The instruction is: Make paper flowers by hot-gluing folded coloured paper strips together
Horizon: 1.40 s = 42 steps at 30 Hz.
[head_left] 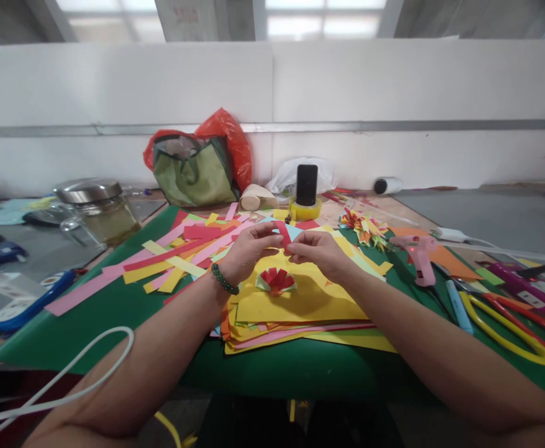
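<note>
Between my two hands is a small folded piece of red and light-blue paper (284, 233), held up over a stack of yellow paper (300, 308). My left hand (255, 246), with a green bead bracelet on its wrist, pinches the red side. On the light-blue side, the fingers of my right hand (316, 250) are closed on the same piece. Just below them a small fan-shaped red and white paper piece (276, 280) rests on the top yellow sheet. Fingers partly hide the held paper's lower edges.
Paper strips (179, 255) lie scattered at the left, near a glass jar (97, 211). A pink glue gun (419, 256), yellow-and-red-handled scissors (510, 330) and a paper flower (366, 225) are on the right. Behind stand a phone (307, 185) on a tape roll and a green bag (193, 171).
</note>
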Tool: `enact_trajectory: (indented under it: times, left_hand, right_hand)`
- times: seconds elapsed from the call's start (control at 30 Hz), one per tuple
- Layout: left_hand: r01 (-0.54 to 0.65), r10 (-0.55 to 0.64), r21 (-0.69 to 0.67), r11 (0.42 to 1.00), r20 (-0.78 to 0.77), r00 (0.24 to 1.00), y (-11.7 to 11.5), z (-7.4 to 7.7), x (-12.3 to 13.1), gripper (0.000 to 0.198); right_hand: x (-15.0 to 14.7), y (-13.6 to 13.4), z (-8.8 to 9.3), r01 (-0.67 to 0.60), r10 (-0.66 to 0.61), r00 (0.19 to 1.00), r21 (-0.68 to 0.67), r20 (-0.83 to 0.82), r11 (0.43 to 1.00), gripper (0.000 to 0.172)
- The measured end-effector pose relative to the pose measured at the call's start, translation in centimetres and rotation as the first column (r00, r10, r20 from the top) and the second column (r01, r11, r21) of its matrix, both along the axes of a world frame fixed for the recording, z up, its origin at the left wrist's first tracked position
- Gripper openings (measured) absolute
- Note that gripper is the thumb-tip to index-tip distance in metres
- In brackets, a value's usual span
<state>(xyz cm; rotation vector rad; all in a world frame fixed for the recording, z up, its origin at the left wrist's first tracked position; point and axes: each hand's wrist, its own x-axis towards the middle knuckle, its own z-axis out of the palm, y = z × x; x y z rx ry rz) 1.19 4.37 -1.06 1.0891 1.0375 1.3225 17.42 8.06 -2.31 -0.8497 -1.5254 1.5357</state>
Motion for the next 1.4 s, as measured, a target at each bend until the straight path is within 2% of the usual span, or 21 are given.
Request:
enact_trajectory:
  times: [0.13, 0.5, 0.93, 1.4]
  left_hand:
    - [0.030, -0.028, -0.037, 0.999, 0.046, 0.999, -0.22, 0.18, 0.04, 0.027]
    - [-0.005, 0.003, -0.033, 0.999, -0.079, 0.997, -0.15, 0.14, -0.08, 0.020]
    - [0.007, -0.008, -0.063, 0.998, -0.014, 1.000, -0.06, 0.14, -0.19, 0.021]
    - [0.027, -0.030, -0.036, 0.999, -0.067, 0.997, -0.30, 0.51, 0.02, 0.015]
  right_hand:
    - [0.03, 0.02, -0.02, -0.008, 0.008, 1.000, 0.000, 0.016, 1.000, 0.024]
    - [0.04, -0.20, 0.13, -0.008, 0.008, 0.998, 0.006, 0.056, 1.000, 0.025]
    - [0.17, 0.20, -0.22, -0.024, 0.024, 1.000, -0.001, 0.017, 1.000, 0.028]
    - [0.17, 0.25, -0.32, -0.015, 0.015, 1.000, 0.003, 0.012, 1.000, 0.030]
